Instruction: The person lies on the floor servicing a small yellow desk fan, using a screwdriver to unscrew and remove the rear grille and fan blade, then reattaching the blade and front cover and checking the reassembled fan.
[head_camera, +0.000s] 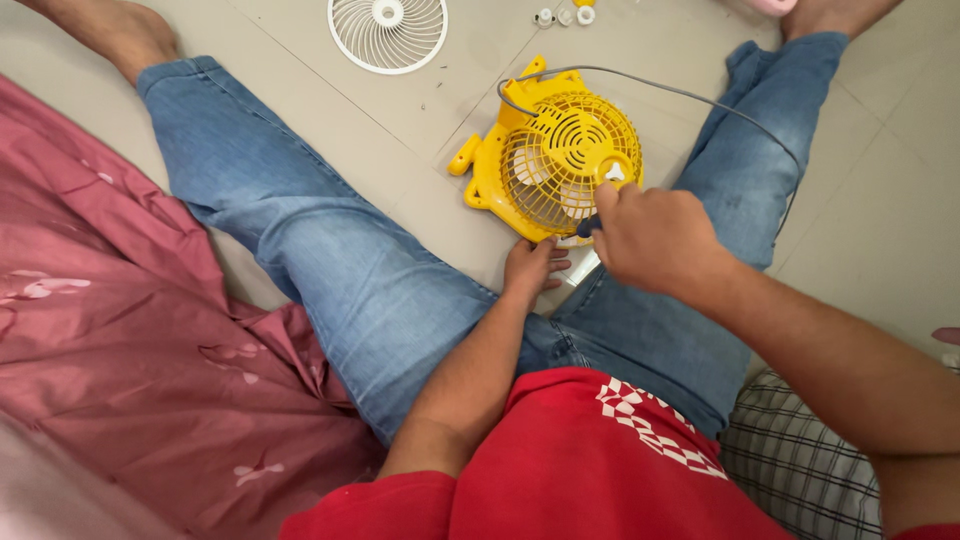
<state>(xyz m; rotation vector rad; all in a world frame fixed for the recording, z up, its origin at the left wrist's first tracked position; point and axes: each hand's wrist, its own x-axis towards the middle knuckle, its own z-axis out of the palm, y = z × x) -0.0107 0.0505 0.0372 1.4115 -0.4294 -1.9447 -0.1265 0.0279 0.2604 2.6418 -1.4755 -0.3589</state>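
Observation:
A small yellow fan housing (555, 155) with a round rear grille lies on the tiled floor between my legs in blue jeans. My left hand (533, 270) rests at its near edge, fingers against the housing's lower rim. My right hand (650, 235) is closed around a dark-handled tool, probably a screwdriver (590, 226), whose tip is hidden against the grille's right side. A grey cord (690, 97) runs from the fan's top over my right leg.
A white round fan grille (388, 32) lies on the floor farther away. Small white and yellow parts (566, 14) sit near the top edge. A pink patterned cloth (120, 330) covers the left, and a checked cloth (800, 470) is at the lower right.

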